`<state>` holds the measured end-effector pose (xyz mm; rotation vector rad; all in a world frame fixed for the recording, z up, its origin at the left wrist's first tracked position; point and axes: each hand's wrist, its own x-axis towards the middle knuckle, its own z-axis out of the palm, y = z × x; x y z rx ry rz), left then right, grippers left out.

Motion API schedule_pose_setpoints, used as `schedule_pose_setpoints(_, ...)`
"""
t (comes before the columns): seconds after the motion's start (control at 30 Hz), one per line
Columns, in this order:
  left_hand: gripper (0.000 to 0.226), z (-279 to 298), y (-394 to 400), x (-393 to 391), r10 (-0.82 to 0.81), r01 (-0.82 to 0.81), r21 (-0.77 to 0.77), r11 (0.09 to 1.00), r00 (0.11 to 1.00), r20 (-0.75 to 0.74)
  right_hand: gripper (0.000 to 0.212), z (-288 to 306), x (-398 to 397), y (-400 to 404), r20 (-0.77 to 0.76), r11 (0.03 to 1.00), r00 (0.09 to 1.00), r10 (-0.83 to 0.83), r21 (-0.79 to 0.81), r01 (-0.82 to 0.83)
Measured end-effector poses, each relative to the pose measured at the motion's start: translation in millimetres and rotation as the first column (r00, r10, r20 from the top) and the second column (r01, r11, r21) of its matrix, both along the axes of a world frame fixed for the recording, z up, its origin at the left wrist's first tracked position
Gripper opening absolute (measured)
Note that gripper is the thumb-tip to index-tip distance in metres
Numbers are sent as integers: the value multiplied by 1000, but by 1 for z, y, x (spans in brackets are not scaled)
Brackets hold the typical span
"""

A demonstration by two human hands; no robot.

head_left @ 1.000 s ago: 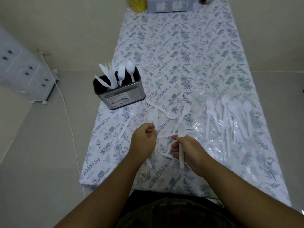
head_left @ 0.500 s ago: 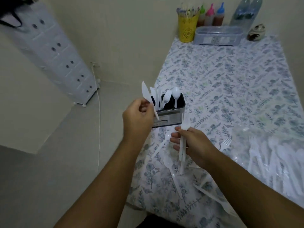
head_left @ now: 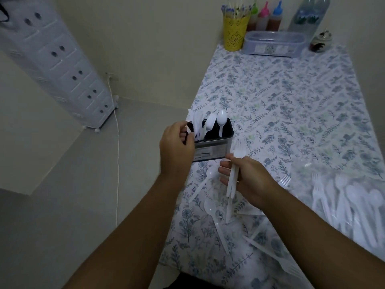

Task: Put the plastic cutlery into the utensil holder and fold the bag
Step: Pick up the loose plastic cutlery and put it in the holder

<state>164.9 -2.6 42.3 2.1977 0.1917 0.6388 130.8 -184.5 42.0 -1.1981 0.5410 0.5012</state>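
Observation:
A black-and-steel utensil holder [head_left: 216, 148] stands near the table's left edge with white knives and a spoon [head_left: 221, 120] upright in it. My left hand [head_left: 176, 148] is at the holder's left end, fingers pinched on a white plastic knife [head_left: 190, 130] that dips into it. Just right of the holder, my right hand [head_left: 248, 177] grips a bundle of white forks [head_left: 233, 182], tines up. Loose spoons [head_left: 210, 207], a fork [head_left: 284, 180] and another fork [head_left: 270, 254] lie on the floral cloth. The clear bag [head_left: 333, 184] lies at the right under more cutlery [head_left: 354, 201].
At the table's far end stand a yellow cup [head_left: 235, 33], a clear lidded box [head_left: 273, 43], sauce bottles [head_left: 275, 16], water bottles [head_left: 308, 17] and a small jar [head_left: 320, 41]. A white drawer unit [head_left: 58, 65] and a cable [head_left: 117, 155] are on the floor at left.
My left hand lifted a knife off the table and brought it down to the holder's left end. My right hand rose with the forks. The view swung left.

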Motion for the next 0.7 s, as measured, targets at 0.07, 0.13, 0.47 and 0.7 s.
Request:
schedule_pose_setpoints(0.07,18,-2,-14,-19,-84,83,25,996,995,50,24,-5,-10,-19,-9,1000,1000,-29,-8,29)
schedule_pose_setpoints(0.13,12,-16,-38,-42,-235,238,35,971,970,-59,24,-13,-25,-45,-45,996,996,-82,-32,81)
schedule_pose_setpoints(0.47,23,-119,-136,-101,-495,697,38,716,544,-677,11,-50,-105,-137,-289,921,876,-386,-61,385)
schedule_pose_setpoints(0.7,14,-101,-137,-109,-450,608,54,792,642,-621,7,-68,-122,-145,-255,923,891,-377,-25,383)
